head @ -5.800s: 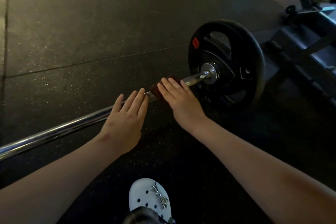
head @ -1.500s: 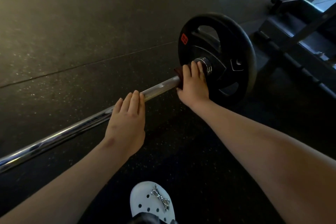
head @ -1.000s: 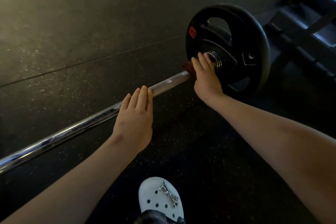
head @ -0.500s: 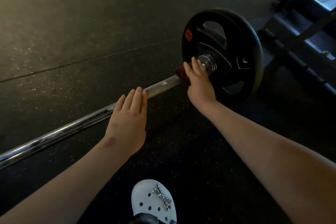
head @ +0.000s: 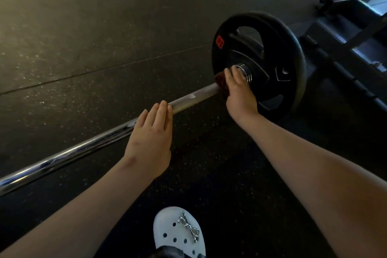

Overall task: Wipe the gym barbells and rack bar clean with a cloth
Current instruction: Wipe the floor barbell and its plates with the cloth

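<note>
The right hand [head: 238, 94] reaches forward on a nearly straight arm, palm down, fingers curled over a dark red cloth [head: 220, 81] and clamping it round the bar [head: 194, 97]. The thumb is hidden beneath, so how far the grip wraps cannot be told. The cloth shows only as a bunched edge on the far, left side of the knuckles. Just beyond the fingertips sits the shiny collar [head: 244, 71], and behind that the black plate [head: 290, 52] stands upright on the floor [head: 104, 27]. The bar runs away from this grip down to the left, lying low over the floor. The left hand [head: 150, 142] is on it, well apart from the cloth with bare bar between; it is flat and relaxed, fingers straight and together, their tips laid over the bar without clasping it, wrist in line with the forearm. Below both arms, nearer the person, a white clog [head: 178, 234] points forward. Right of the plate, past the gripping hand, lies a dark metal frame [head: 345, 33].
</note>
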